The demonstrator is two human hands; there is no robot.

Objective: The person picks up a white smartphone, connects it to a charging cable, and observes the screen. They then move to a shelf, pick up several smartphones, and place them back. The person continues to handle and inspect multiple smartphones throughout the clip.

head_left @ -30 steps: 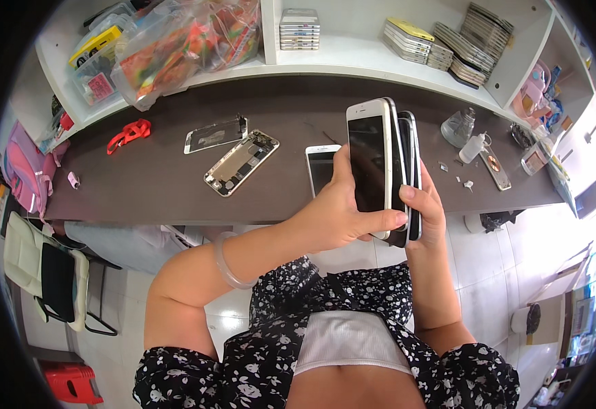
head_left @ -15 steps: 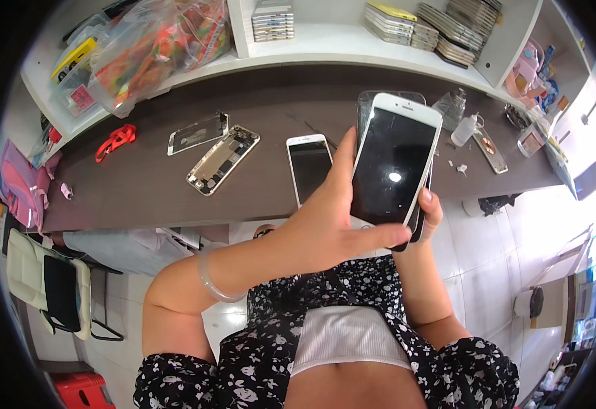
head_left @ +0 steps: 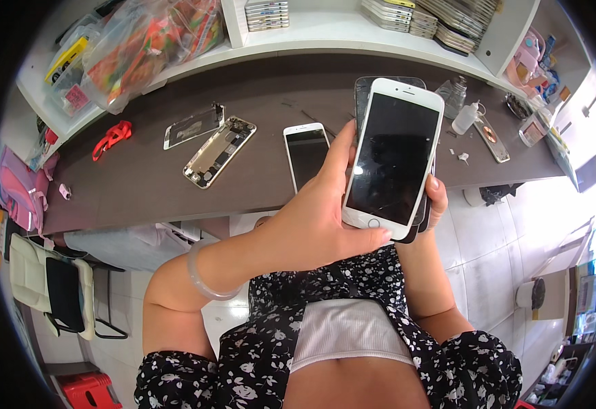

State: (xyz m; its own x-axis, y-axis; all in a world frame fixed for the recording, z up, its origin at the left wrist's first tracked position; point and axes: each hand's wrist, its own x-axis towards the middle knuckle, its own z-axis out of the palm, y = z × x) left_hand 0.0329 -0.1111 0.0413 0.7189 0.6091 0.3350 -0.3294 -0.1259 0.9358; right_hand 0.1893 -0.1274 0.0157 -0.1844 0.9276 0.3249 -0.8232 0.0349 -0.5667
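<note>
My left hand (head_left: pixel 318 211) grips a white-framed smartphone (head_left: pixel 399 153) with a dark screen. Its thumb lies along the phone's bottom edge, and the other fingers run up the left side and behind. Under that phone is a stack of dark phones or panels (head_left: pixel 364 92); only their edges show. My right hand (head_left: pixel 435 201) holds the stack from the right and below, thumb at the side, remaining fingers hidden. On the desk beside my left hand lies another white smartphone (head_left: pixel 307 160). Farther left are an opened phone housing (head_left: pixel 219 153) with bared inner parts and a loose screen panel (head_left: pixel 194 128).
On the brown desk (head_left: pixel 134 191) are a red strap (head_left: pixel 112 140), a white squeeze bottle (head_left: pixel 466 119), a glass bottle (head_left: pixel 455 99), a phone back part (head_left: pixel 493 140) and white scraps (head_left: pixel 463 157). Stacked phones (head_left: pixel 268 15) and plastic bags (head_left: pixel 155 54) fill the shelf behind.
My left thumb has slid down and left off the glass, uncovering the round home button. Both hands and the phones sit slightly higher in view; the view itself has shifted a little.
</note>
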